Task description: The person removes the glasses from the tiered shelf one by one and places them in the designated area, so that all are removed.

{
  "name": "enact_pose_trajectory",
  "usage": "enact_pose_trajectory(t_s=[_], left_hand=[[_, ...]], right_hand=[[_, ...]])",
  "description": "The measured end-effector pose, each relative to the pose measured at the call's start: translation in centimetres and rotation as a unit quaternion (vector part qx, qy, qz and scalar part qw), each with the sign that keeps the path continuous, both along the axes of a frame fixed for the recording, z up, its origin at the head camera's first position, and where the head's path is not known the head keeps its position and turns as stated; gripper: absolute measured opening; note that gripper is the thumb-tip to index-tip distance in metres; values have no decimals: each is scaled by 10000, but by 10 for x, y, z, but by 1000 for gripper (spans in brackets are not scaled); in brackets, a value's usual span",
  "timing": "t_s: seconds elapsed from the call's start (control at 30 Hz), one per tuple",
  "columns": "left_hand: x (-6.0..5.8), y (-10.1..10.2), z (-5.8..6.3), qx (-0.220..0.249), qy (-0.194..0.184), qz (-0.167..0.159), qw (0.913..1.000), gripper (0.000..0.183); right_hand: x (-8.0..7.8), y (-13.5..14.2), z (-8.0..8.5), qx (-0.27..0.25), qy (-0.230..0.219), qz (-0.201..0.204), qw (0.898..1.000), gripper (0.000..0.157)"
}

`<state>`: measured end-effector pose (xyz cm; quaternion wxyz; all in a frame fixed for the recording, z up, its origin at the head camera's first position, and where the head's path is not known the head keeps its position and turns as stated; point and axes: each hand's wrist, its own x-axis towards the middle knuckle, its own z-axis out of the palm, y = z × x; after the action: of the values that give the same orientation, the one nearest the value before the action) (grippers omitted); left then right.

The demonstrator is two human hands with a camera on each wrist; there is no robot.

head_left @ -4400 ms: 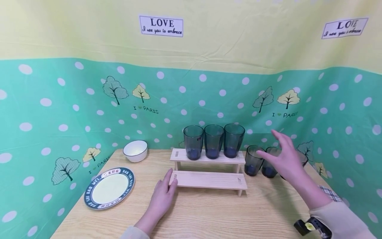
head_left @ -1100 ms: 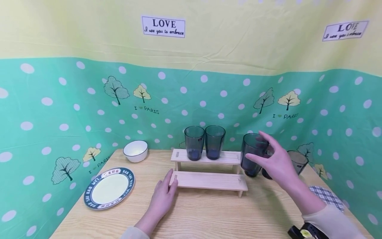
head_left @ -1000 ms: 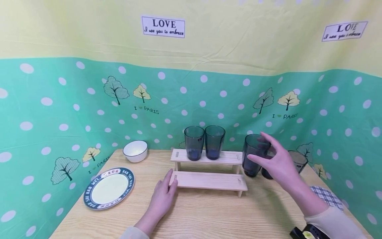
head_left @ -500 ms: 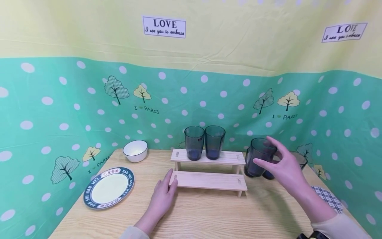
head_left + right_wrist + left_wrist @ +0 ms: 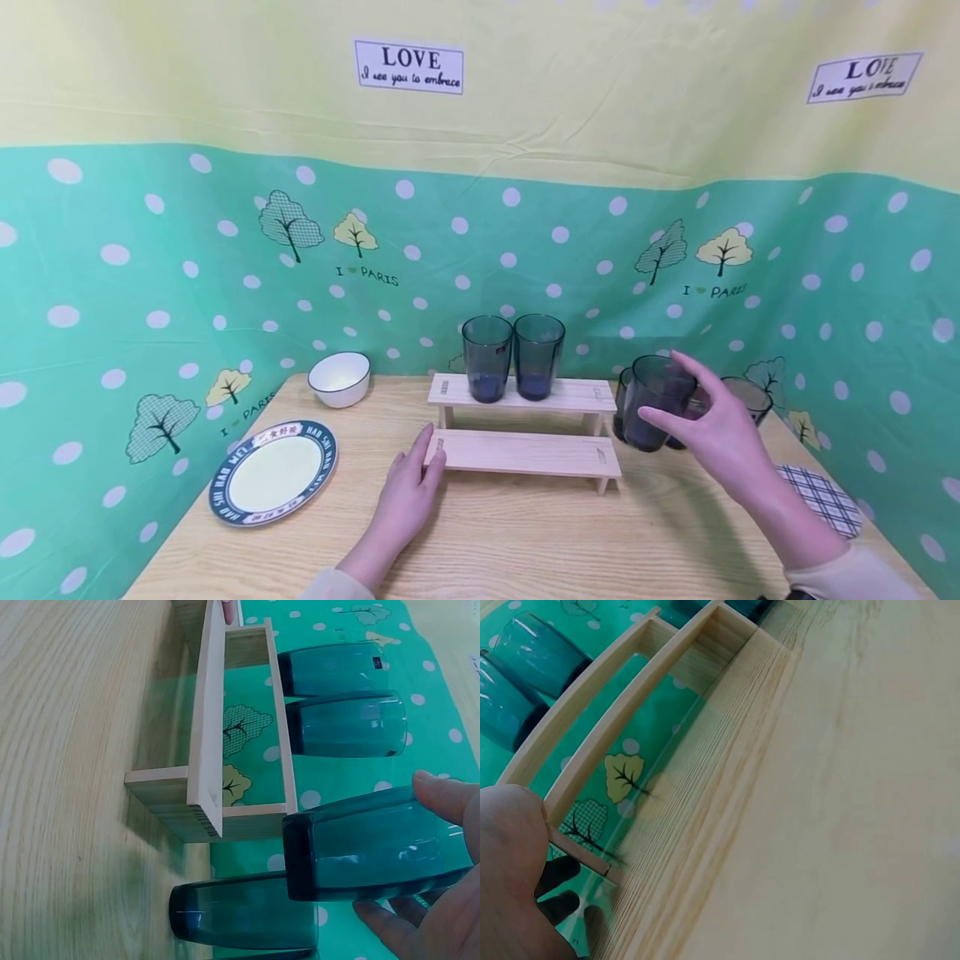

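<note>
My right hand (image 5: 723, 425) holds a dark smoky-blue glass tumbler (image 5: 660, 400) between thumb and fingers, just right of the wooden two-tier rack (image 5: 525, 450). In the right wrist view the held tumbler (image 5: 375, 847) overlaps another tumbler (image 5: 244, 911) standing on the table. Two matching tumblers, left (image 5: 487, 358) and right (image 5: 538, 358), stand upright on the top tier. My left hand (image 5: 405, 492) grips the left end of the lower tier, with its thumb at the front; in the left wrist view its fingers (image 5: 559, 907) show beyond the end piece.
More tumblers (image 5: 750, 400) stand at the table's right rear, partly hidden by my right hand. A white bowl (image 5: 340, 380) and a blue-rimmed plate (image 5: 273, 473) are on the left. A checked cloth (image 5: 821, 500) lies at the right edge. A polka-dot curtain (image 5: 420, 250) backs the table.
The third tumbler has left the top tier's right end in my right hand. It has moved right and down, over the standing tumblers. My left hand has stayed put.
</note>
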<state>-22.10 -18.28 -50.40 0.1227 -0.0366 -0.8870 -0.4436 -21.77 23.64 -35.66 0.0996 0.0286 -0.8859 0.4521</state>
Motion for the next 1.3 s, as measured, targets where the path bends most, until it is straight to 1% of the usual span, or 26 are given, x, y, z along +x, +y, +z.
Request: enact_pose_trajectory(t_s=[0.33,0.53,0.77,0.97,1.2,1.3], left_hand=[[-1,1,2,8,27,-38,10000,63],[-1,0,1,-6,6,-28,10000,63],[-1,0,0,-20,11,-30,10000,63],[-1,0,0,-21,-12,-22,10000,63],[0,0,1,-21,-47,-14,10000,63],[0,1,2,-40,-30,-29,10000,63]], right_hand=[[1,-1,-12,191,12,-94,9998,117],[1,-2,-18,92,-2,-37,10000,115],[1,0,-27,217,-168,-77,9996,119],[0,2,-34,124,-255,-43,9996,123],[-1,4,-44,414,-289,-40,9987,123],[-2,5,-49,402,-272,-30,9988,121]])
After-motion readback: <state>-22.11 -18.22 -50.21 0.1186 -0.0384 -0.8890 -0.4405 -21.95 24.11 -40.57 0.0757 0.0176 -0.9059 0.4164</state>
